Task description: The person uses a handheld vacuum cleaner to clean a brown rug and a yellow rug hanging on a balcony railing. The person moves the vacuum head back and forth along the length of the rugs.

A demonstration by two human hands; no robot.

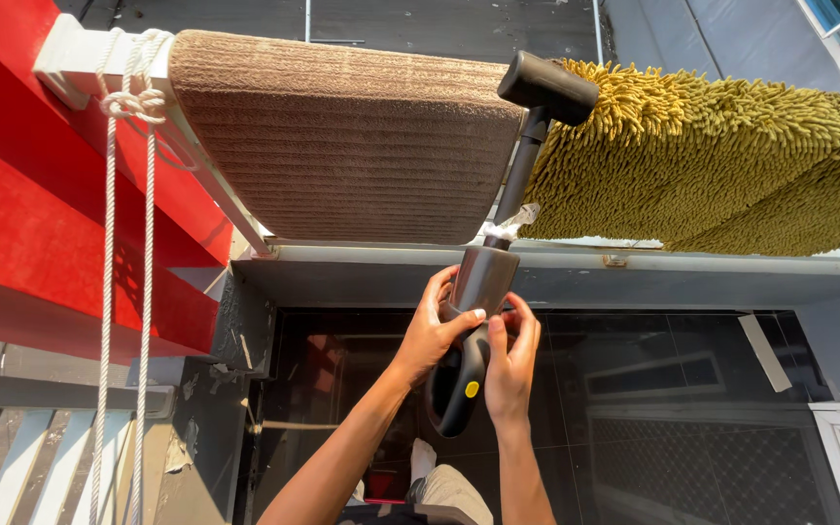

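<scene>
Sunlit balcony ledge [556, 264], grey and running across the middle, carries two mats hung over it: a brown ribbed mat [342, 136] on the left and a shaggy mustard-yellow mat [712, 156] on the right, whose far end is cut off by the picture's edge. Red beams [41, 194] fill the left side, with a white cord [128, 243] knotted on a white bar and hanging down past the bottom edge. Below the ledge, dark glass panels reflect dimly and little can be made out in them.

A black rubber mallet [498, 243] rises between the mats, its head [548, 87] against the yellow pile. White tape or wrap sits on the shaft above the grip, and a small yellow round mark shows low on the black handle.

Left hand [432, 335] wraps the grey upper grip, fingers closed round it, thumb across the front. Right hand [511, 362] presses the handle's other side, fingers curled and touching it, partly hiding the grip.
</scene>
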